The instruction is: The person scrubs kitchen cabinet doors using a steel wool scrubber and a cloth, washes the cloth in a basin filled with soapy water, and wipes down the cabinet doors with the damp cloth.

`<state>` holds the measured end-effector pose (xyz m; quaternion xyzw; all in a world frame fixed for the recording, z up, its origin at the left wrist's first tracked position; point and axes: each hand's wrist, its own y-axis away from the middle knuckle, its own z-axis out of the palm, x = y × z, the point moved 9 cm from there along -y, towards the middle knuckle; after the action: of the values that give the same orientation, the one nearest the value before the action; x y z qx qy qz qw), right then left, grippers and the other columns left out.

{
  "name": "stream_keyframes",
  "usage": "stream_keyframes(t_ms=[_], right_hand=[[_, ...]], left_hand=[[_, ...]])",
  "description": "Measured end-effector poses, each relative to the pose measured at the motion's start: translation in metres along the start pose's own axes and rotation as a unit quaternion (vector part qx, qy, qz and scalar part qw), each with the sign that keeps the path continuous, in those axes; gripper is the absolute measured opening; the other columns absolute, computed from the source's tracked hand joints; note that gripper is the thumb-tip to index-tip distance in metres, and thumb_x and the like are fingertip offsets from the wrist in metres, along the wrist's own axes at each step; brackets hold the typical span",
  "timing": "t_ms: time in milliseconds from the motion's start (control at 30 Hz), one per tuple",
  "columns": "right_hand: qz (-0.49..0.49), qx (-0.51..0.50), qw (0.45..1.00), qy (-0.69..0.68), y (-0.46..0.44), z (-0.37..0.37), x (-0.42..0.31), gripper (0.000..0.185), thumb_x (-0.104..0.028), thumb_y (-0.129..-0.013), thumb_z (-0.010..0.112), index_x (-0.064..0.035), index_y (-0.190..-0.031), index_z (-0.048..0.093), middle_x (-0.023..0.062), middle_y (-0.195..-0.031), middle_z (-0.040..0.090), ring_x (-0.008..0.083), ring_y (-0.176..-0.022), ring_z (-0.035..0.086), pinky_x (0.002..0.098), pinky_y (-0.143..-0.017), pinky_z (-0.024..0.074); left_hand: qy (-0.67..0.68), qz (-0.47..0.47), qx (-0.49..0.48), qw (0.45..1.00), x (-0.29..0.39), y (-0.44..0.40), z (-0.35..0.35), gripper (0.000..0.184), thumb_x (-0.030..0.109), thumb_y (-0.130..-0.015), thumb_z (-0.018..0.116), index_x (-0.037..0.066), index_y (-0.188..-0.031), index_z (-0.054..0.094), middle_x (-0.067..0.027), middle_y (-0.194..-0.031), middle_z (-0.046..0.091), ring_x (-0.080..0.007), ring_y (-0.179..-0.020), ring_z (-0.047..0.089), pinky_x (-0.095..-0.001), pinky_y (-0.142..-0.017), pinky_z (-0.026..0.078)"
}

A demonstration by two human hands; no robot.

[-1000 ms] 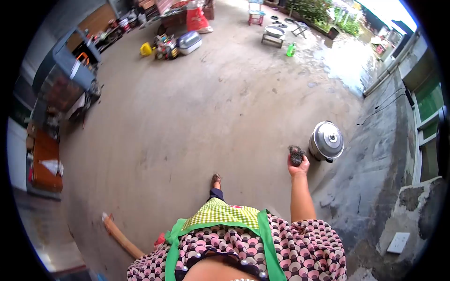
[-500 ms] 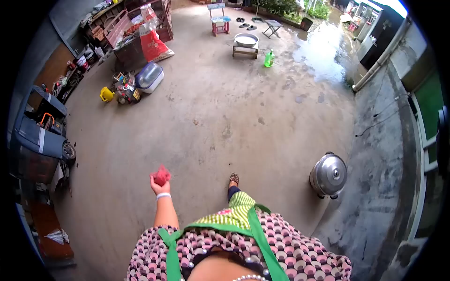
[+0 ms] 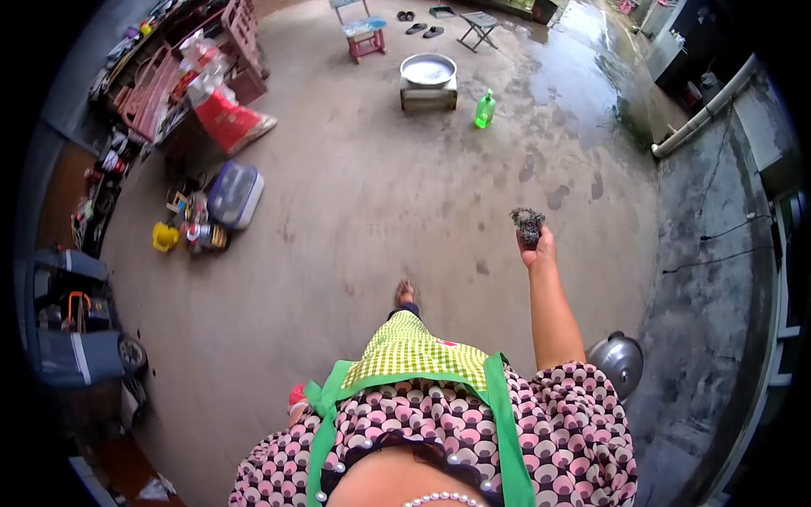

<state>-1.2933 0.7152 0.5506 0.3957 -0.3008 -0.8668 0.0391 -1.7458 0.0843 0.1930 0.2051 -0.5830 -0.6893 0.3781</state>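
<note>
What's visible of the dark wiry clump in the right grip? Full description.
The wiry clump is dark grey with lighter glints, a ragged tangle of fine strands that looks like steel wool. No handle or separate parts show. The right grip holds it by its near end, which the fingers and thumb partly hide; the rest sticks out beyond them. It is held up above the bare floor, touching only the hand, as far as shows. Wet or dry: can't tell.
</note>
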Motion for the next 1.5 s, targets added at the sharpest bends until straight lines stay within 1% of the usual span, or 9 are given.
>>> stream_keyframes(t_ms=[133,433,500,633,800,1000,1067,1200,1500], right_hand=[[0.033,0.022,0.999,-0.007,-0.106,0.05,0.001,0.022,-0.021,-0.087,0.041,-0.0067,-0.095,0.056,0.0089,-0.089,0.062,0.025,-0.074,0.061,0.0376,-0.059,0.0546],[-0.053,0.326,0.932,-0.148,-0.19,-0.055,-0.072,0.035,-0.032,-0.082,0.042,-0.0048,-0.101,0.055,0.0108,-0.092,0.06,0.0272,-0.075,0.058,0.0335,-0.056,0.0526],[-0.037,0.378,0.912,-0.156,-0.203,-0.053,-0.077,0.036,-0.033,-0.081,0.042,-0.0054,-0.1,0.056,0.0104,-0.093,0.06,0.0273,-0.076,0.058,0.0332,-0.057,0.0524],[-0.104,0.257,0.952,-0.13,-0.324,0.058,-0.093,0.033,-0.039,-0.084,0.049,-0.0096,-0.097,0.057,0.0046,-0.092,0.062,0.0213,-0.08,0.06,0.0329,-0.061,0.0524],[-0.038,0.015,0.999,0.014,-0.49,0.295,-0.087,0.022,-0.002,-0.078,0.06,-0.005,-0.099,0.053,0.007,-0.094,0.058,0.0205,-0.085,0.057,0.0334,-0.073,0.052],[0.01,0.005,0.989,0.149,-0.619,0.488,-0.028,0.021,-0.007,-0.078,0.062,-0.004,-0.096,0.052,0.0076,-0.091,0.059,0.0191,-0.08,0.058,0.0332,-0.062,0.0535],[0.022,0.028,0.983,0.178,-0.656,0.519,0.005,0.021,-0.01,-0.078,0.062,-0.0034,-0.096,0.052,0.0076,-0.089,0.059,0.0188,-0.075,0.059,0.0332,-0.058,0.0537],[0.087,0.117,0.949,0.28,-0.717,0.532,0.06,0.021,-0.021,-0.078,0.064,-0.0051,-0.09,0.056,0.0046,-0.078,0.06,0.0149,-0.065,0.058,0.0292,-0.052,0.05],[0.064,0.086,0.796,0.595,-0.888,0.525,0.14,0.031,-0.027,-0.069,0.07,0.0002,-0.081,0.064,0.0064,-0.064,0.06,0.0147,-0.059,0.056,0.0292,-0.06,0.0462]], left_hand=[[-0.022,-0.044,-0.089,0.995,-0.089,-0.043,0.199,0.033,0.029,-0.084,0.041,0.004,-0.1,0.055,-0.0125,-0.11,0.056,-0.0283,-0.1,0.053,-0.0435,-0.088,0.041],[-0.108,-0.144,-0.205,0.962,-0.376,0.008,0.648,0.028,0.025,-0.082,0.05,0.005,-0.101,0.056,-0.0104,-0.102,0.061,-0.0282,-0.095,0.057,-0.0446,-0.086,0.043],[-0.115,-0.145,-0.211,0.96,-0.409,0.008,0.684,0.026,0.024,-0.081,0.052,0.008,-0.101,0.056,-0.0088,-0.102,0.061,-0.027,-0.094,0.058,-0.0431,-0.085,0.044],[-0.098,-0.078,-0.193,0.973,-0.474,0.007,0.786,0.023,0.024,-0.08,0.055,0.017,-0.101,0.057,-0.0019,-0.103,0.061,-0.0224,-0.094,0.058,-0.038,-0.081,0.044],[-0.132,-0.096,-0.191,0.968,-0.555,0.03,0.893,0.024,0.028,-0.078,0.058,0.019,-0.099,0.056,0.0016,-0.104,0.059,-0.0205,-0.096,0.054,-0.0385,-0.081,0.041],[-0.217,-0.141,-0.225,0.939,-0.677,0.02,1.048,0.033,0.021,-0.076,0.057,0.012,-0.108,0.053,-0.0063,-0.106,0.058,-0.0271,-0.1,0.053,-0.0466,-0.096,0.036],[-0.241,-0.22,-0.251,0.911,-0.734,-0.042,1.103,0.038,0.019,-0.076,0.058,0.009,-0.112,0.052,-0.0097,-0.107,0.057,-0.0265,-0.101,0.053,-0.046,-0.094,0.039],[-0.482,-0.123,-0.131,0.858,-0.815,-0.07,1.145,0.032,0.011,-0.074,0.059,0.005,-0.105,0.053,-0.0105,-0.105,0.058,-0.026,-0.096,0.055,-0.0406,-0.084,0.046],[-0.699,-0.199,-0.234,0.646,-1.025,-0.101,1.179,0.032,0.005,-0.074,0.061,0.004,-0.105,0.052,-0.0092,-0.102,0.058,-0.0222,-0.096,0.057,-0.0367,-0.082,0.048]])
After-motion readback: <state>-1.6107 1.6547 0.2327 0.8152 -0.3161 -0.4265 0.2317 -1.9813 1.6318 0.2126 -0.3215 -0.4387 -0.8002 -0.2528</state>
